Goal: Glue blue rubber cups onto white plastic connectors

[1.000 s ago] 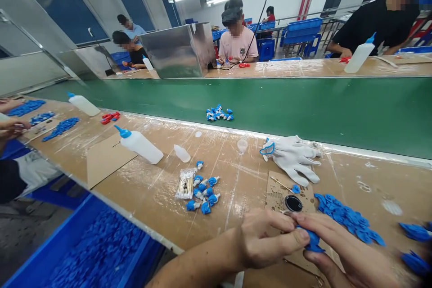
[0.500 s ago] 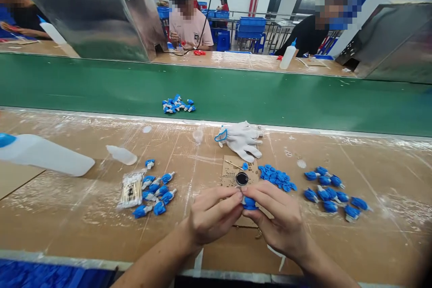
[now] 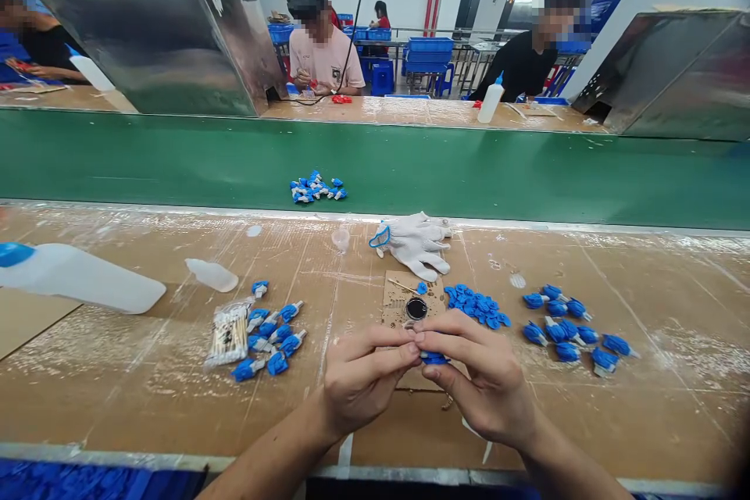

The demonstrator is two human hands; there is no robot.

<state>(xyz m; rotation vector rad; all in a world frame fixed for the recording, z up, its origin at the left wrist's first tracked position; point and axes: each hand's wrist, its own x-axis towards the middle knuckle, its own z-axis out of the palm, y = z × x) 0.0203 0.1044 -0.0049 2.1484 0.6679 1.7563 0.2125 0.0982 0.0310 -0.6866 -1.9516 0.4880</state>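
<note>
Pinched between the fingers of my right hand (image 3: 483,379) is a small blue piece (image 3: 434,358), mostly covered by the fingertips. My left hand (image 3: 366,375) meets it with its fingers closed at the piece's left side; what those fingertips grip is hidden. Just beyond them a small round pot of dark liquid (image 3: 416,308) stands on a cardboard square (image 3: 398,289), with a cotton swab and a blue disc. A heap of flat blue discs (image 3: 477,306) lies right of the pot. Blue-and-white parts lie in a right group (image 3: 567,330) and a left group (image 3: 278,340).
A white glove (image 3: 416,242) lies behind the cardboard square. At left are a large bottle (image 3: 87,277), a small bottle (image 3: 212,274) and a bag of swabs (image 3: 228,334). More blue parts (image 3: 316,187) rest on the green belt (image 3: 469,172). People sit across it.
The view has shifted slightly. The blue parts on the green belt have moved a little to the right. Less of the blue piece shows between my fingers.
</note>
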